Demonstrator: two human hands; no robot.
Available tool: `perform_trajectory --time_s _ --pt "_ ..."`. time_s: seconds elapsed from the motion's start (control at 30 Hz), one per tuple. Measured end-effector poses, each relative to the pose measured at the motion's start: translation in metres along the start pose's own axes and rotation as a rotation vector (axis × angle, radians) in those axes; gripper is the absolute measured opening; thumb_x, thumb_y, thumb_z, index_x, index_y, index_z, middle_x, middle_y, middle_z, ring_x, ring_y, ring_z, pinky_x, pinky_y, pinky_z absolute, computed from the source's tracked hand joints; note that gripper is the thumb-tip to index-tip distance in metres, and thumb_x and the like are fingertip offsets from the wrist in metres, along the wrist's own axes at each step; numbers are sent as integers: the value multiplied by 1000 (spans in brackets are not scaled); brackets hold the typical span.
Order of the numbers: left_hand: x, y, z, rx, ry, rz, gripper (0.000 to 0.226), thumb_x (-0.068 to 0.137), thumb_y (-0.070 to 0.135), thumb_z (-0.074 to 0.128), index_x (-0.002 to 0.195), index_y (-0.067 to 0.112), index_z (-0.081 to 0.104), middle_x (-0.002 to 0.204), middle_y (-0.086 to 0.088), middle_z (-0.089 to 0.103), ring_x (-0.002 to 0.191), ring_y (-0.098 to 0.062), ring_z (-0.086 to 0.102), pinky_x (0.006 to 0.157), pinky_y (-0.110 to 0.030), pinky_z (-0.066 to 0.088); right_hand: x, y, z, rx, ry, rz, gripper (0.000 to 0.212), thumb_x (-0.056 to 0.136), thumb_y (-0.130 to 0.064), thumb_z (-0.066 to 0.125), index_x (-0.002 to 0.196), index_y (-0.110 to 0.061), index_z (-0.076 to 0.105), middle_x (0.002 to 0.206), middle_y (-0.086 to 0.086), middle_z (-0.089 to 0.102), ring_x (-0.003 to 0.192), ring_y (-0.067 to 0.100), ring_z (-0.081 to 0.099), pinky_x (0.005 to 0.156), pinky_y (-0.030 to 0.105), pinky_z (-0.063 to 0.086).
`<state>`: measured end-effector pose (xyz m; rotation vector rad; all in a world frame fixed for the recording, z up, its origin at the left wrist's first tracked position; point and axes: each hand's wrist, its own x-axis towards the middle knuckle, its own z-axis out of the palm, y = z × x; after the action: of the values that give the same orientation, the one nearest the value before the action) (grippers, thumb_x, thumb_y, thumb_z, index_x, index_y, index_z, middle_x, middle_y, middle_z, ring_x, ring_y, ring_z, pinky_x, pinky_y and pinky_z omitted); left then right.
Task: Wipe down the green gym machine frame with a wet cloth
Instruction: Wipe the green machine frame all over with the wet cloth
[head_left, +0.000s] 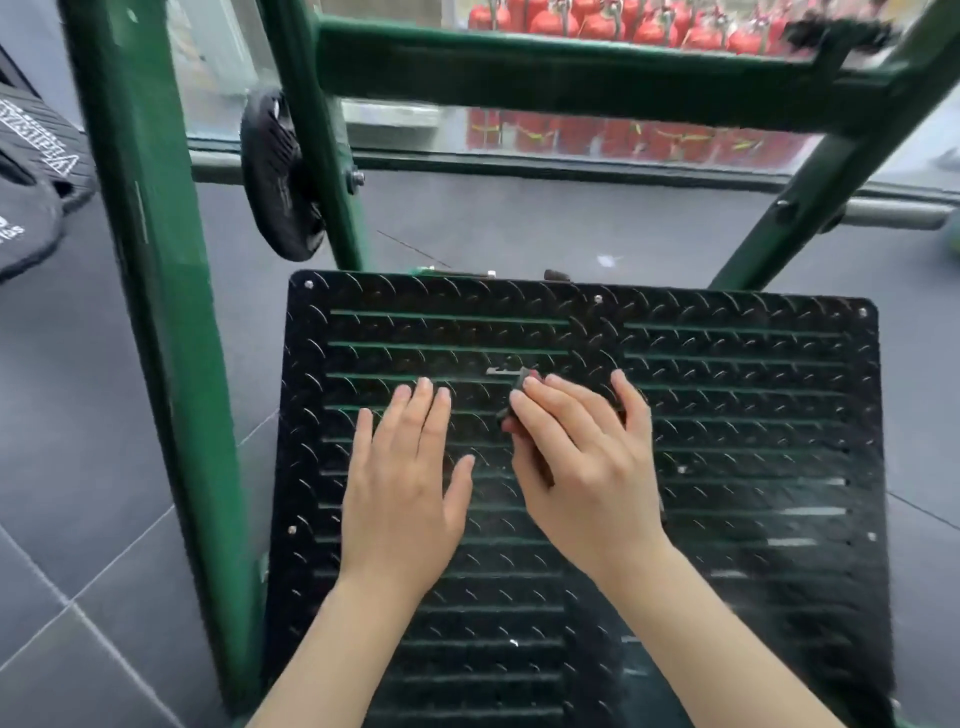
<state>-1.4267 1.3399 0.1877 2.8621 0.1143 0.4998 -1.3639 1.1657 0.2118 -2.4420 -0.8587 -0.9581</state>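
While both hands sit on the black tread plate (727, 415), the left hand (402, 493) lies flat, fingers straight and spread, palm down on the slats. Right hand (582, 467) curls round a small dark wad — probably the cloth (519, 387), mostly hidden, only a bit showing at the fingertips — pressed to the plate near centre. Green frame (150, 291) runs up the left side, with a crossbar across the top. Black weight plate (278, 176) hangs on the inner post. Dark mat (31, 171) far left carries white lettering — too skewed to read. Red extinguishers (623, 23) stand behind glass.
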Motion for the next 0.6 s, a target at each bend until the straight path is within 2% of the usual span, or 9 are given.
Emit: perform_trajectory --time_s 0.1,0.17,0.27,0.33,0.43,0.5,0.6 --pt "-13 -6 38 5 -30 -25 66 101 40 57 157 8 41 163 -10 38 154 -29 31 125 -56 26 -32 4 39 1 11 48 23 95 -15 70 117 -14 78 124 1 74 119 22 69 107 66 41" --pt "-23 -12 59 24 -59 -35 69 98 42 59 156 9 42 163 -11 38 154 -30 32 124 -56 29 -44 4 58 40 26 68 23 96 -14 70 117 -13 78 124 2 74 119 24 69 105 60 47" --pt "-27 -28 77 41 -81 -83 76 92 44 71 155 12 44 163 -12 38 153 -33 33 121 -57 33 -48 2 80 79 70 52 20 97 -15 68 115 -11 78 122 3 75 116 25 69 92 48 55" --pt "-20 -41 80 75 -93 -107 83 87 47 76 155 11 44 164 -14 37 153 -35 32 122 -55 29 -43 -1 93 84 79 49 19 98 -16 68 114 -11 78 120 2 75 113 25 70 86 46 56" --pt "-13 -60 78 111 -112 -130 89 85 50 77 157 13 42 165 -14 34 154 -34 30 123 -52 21 -28 -14 114 111 75 42 20 99 -17 67 115 -11 77 122 3 74 113 26 69 87 47 55" --pt "-12 -70 75 110 -166 -168 92 87 53 76 160 14 36 169 -12 26 157 -33 23 125 -50 19 -12 -27 131 133 77 28 21 100 -19 66 116 -11 77 122 4 74 114 26 69 89 45 54" --pt "-13 -79 76 59 -220 -219 94 96 58 61 166 18 11 174 -4 0 161 -26 -3 130 -44 5 12 -45 162 174 85 -7 21 99 -18 65 115 -11 77 121 4 74 115 26 68 92 42 52"
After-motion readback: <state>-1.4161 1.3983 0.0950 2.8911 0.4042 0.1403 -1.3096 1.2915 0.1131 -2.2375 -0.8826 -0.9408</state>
